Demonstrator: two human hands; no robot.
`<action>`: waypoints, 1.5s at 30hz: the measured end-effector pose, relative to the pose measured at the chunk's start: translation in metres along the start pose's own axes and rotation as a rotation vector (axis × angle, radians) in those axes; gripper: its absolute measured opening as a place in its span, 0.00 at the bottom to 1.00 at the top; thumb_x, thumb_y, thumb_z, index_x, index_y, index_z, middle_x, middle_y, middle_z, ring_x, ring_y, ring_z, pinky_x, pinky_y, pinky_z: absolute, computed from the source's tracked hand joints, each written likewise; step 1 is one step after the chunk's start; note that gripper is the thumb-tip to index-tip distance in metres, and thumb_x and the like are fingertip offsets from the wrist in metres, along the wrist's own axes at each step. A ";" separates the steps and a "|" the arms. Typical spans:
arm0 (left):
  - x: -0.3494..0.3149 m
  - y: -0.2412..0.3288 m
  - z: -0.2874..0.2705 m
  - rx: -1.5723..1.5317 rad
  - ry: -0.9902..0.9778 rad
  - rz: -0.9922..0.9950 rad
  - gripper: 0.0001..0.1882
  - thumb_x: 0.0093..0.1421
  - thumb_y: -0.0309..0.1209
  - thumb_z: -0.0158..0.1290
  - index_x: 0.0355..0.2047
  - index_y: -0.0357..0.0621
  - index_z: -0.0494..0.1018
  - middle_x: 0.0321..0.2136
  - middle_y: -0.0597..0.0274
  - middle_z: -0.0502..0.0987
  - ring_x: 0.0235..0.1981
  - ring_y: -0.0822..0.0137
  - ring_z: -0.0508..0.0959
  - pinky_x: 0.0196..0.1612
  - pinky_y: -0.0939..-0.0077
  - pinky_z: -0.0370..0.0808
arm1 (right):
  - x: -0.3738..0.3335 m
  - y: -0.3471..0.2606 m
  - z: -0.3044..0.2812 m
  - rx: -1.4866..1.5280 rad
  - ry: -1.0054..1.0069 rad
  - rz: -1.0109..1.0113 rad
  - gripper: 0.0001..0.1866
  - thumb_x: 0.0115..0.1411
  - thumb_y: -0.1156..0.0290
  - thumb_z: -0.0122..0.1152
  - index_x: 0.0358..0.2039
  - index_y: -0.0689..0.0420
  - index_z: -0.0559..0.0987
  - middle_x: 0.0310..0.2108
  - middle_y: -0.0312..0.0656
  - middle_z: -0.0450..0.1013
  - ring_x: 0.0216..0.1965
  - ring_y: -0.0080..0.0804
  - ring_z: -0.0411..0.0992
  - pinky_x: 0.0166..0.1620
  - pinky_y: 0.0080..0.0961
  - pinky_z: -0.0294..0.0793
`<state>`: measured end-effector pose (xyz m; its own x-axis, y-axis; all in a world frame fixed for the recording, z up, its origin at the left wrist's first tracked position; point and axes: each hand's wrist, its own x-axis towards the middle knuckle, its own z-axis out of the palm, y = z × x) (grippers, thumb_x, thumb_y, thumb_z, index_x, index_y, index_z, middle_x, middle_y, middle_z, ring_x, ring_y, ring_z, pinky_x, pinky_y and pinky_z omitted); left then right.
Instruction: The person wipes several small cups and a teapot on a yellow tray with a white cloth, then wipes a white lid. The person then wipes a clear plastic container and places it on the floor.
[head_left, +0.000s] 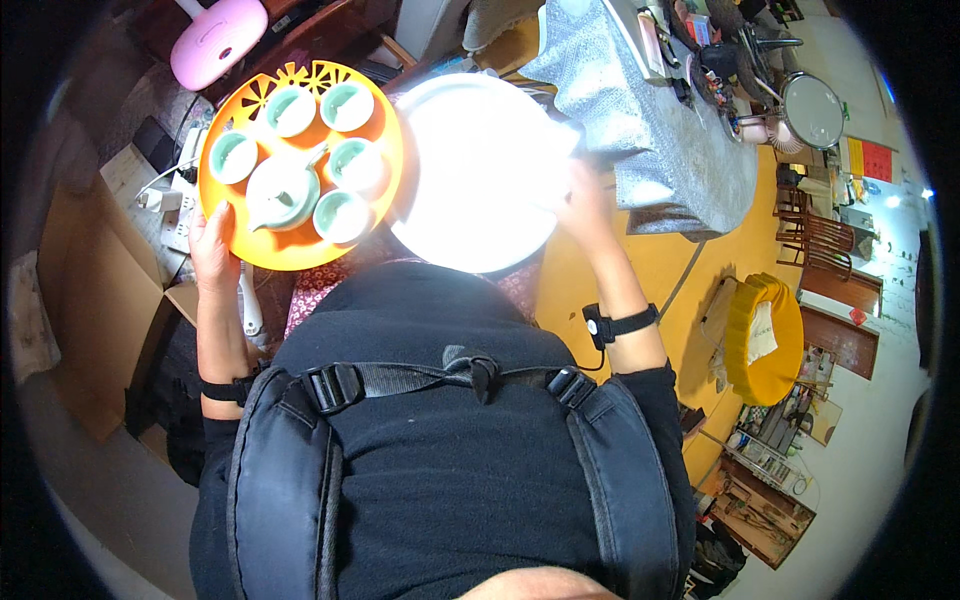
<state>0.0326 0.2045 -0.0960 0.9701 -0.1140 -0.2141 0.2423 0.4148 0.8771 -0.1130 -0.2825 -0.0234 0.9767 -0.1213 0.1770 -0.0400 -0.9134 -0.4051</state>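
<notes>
Two trays: an orange round tray (pixel 300 250) at 10 o'clock of the view and a white round tray (pixel 480 170) just right of it at 12 o'clock, their rims meeting or overlapping near the centre top.
Left hand: the left hand (pixel 212 250) grips the orange tray's rim at its 8 o'clock edge, thumb on top, fingers hidden beneath.
Right hand: the right hand (pixel 588 205) holds the white tray at its 3 o'clock rim; fingers curl about the edge, though blur and glare hide their exact set.
Tea set: a pale green teapot (pixel 283 192) stands near the orange tray's middle, spout pointing toward 2 o'clock; five matching cups ring it, at 9 o'clock (pixel 233 157), 12 o'clock (pixel 290 110), 1 o'clock (pixel 348 105), 3 o'clock (pixel 357 165) and 5 o'clock (pixel 343 216).
White tray surface: overexposed; nothing can be told upon it.
Wrists: a black band (pixel 618 324) circles the right wrist.
Body: a dark backpack strap with buckle (pixel 400 378) crosses the chest at 6 o'clock.
Surroundings: a pink device (pixel 218 40) at 11 o'clock, a grey patterned cloth (pixel 670 140) at 1 o'clock, a round mirror (pixel 812 110) at 2 o'clock, a cardboard box (pixel 90 300) at 9 o'clock, a yellow stool (pixel 765 340) at 3 o'clock.
</notes>
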 end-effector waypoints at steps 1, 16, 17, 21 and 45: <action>0.000 0.000 0.000 -0.005 -0.009 0.005 0.19 0.64 0.23 0.45 0.56 0.36 0.65 0.49 0.56 0.75 0.47 0.66 0.77 0.50 0.72 0.74 | 0.005 0.000 0.002 -0.054 0.006 -0.027 0.13 0.52 0.68 0.62 0.40 0.51 0.80 0.43 0.40 0.73 0.47 0.41 0.71 0.50 0.36 0.71; -0.001 0.000 0.007 -0.021 -0.022 -0.005 0.19 0.64 0.23 0.45 0.55 0.36 0.64 0.48 0.55 0.75 0.46 0.65 0.77 0.50 0.72 0.75 | 0.074 -0.049 0.047 -0.401 -0.154 0.081 0.22 0.54 0.66 0.58 0.50 0.56 0.74 0.46 0.51 0.71 0.51 0.49 0.67 0.55 0.40 0.67; 0.000 0.000 0.006 -0.039 -0.041 0.012 0.18 0.64 0.23 0.45 0.55 0.36 0.65 0.48 0.55 0.75 0.46 0.65 0.77 0.50 0.72 0.75 | 0.076 -0.049 0.049 -0.378 -0.142 0.062 0.22 0.54 0.66 0.58 0.50 0.56 0.74 0.47 0.51 0.71 0.51 0.49 0.67 0.55 0.40 0.67; 0.002 -0.003 0.003 -0.026 -0.028 0.002 0.18 0.64 0.23 0.45 0.55 0.36 0.65 0.48 0.55 0.75 0.46 0.65 0.77 0.50 0.72 0.75 | 0.087 -0.054 0.055 -0.308 -0.136 -0.004 0.22 0.53 0.68 0.58 0.50 0.56 0.74 0.49 0.51 0.70 0.52 0.49 0.66 0.56 0.40 0.67; -0.002 -0.002 0.001 -0.004 -0.008 -0.010 0.20 0.64 0.23 0.46 0.57 0.35 0.63 0.49 0.54 0.74 0.46 0.65 0.77 0.50 0.72 0.74 | 0.063 -0.004 0.017 -0.438 -0.300 0.219 0.18 0.55 0.70 0.53 0.48 0.52 0.77 0.43 0.48 0.72 0.44 0.48 0.73 0.45 0.43 0.73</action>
<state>0.0302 0.2026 -0.0966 0.9674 -0.1258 -0.2196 0.2525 0.4170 0.8731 -0.0478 -0.2800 -0.0259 0.9502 -0.2687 -0.1577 -0.2695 -0.9629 0.0170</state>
